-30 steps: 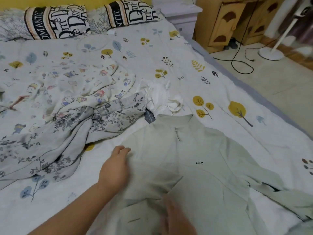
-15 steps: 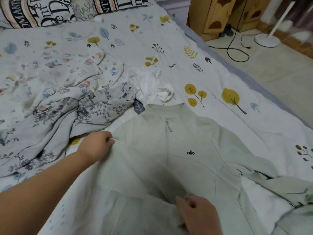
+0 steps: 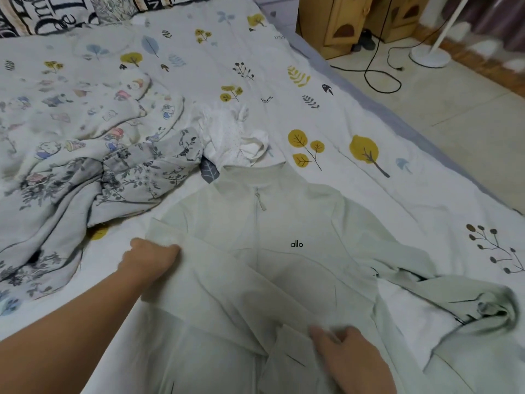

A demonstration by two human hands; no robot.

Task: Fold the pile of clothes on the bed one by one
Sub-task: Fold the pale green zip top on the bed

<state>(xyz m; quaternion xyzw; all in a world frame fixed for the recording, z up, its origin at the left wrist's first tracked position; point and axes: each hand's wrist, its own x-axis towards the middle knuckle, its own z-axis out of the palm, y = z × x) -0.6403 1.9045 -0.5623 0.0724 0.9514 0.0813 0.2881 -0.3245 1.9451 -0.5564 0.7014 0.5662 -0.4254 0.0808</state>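
Lying front-up at 6 o'clock on the leaf-printed white bed sheet (image 3: 355,115), a pale green zip-up fabric jacket (image 3: 284,223) is marked "allo". Its folded sleeve is gripped at 9 o'clock by the left hand (image 3: 149,261), fingers curled; its hem at 6 o'clock is touched by the right hand (image 3: 352,362), whose blurred finger spread cannot be told.

Jacket (image 3: 284,251) lies flat on the bed (image 3: 355,103), front up, collar toward the far end, nearest the viewer. Left hand (image 3: 147,260) on the jacket's left edge, at a sleeve folded across the body. Right hand (image 3: 352,359) on the near lower part of the jacket. Other sleeve (image 3: 443,282) stretches out to the right, cuff bunched. Small crumpled garment (image 3: 230,137) just behind the collar, touching it. Floral garment (image 3: 85,194) heaped left of the jacket; cartoon-print cloth (image 3: 85,109) behind that. Pillows (image 3: 42,12) at the far left end. Right of the bed, floor (image 3: 468,115) with a cable (image 3: 380,69), fan base (image 3: 429,56), cabinet (image 3: 341,21) behind.
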